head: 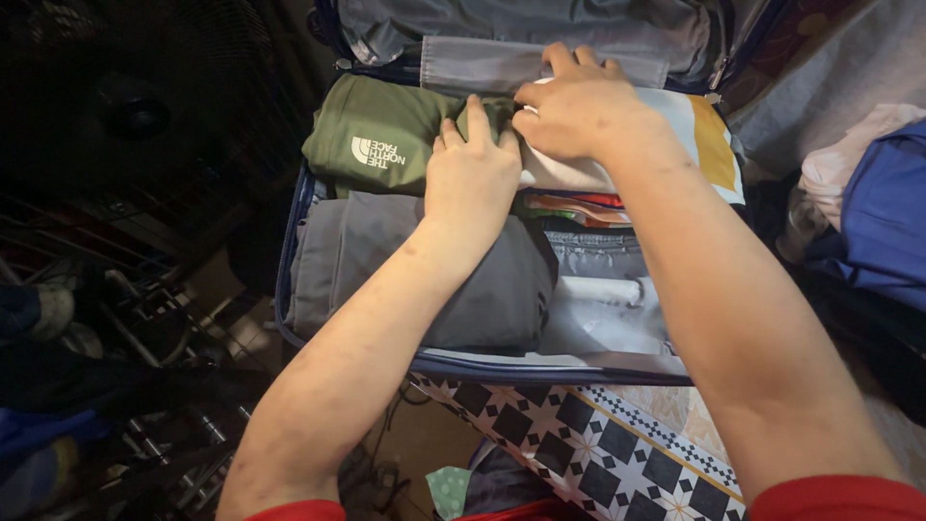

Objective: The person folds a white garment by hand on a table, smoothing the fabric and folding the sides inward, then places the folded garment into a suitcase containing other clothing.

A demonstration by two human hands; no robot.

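An open suitcase (289,260) with a dark blue rim lies in front of me, packed with folded clothes. My left hand (471,166) presses flat on the edge of a folded olive green garment (376,130) with a white logo, fingers spread. My right hand (577,106) rests on a folded white garment (675,116) with a yellow patch, fingers curled at its far edge. A folded grey garment (357,251) lies below the green one, under my left forearm. Red and green striped cloth (579,205) peeks out under the white piece.
The suitcase's grey lining and zip pocket (502,58) stand at the back. A black-and-white patterned mat (588,444) lies in front of the case. Blue and white fabric (878,212) is piled at the right. Dark metal clutter (145,318) fills the left side.
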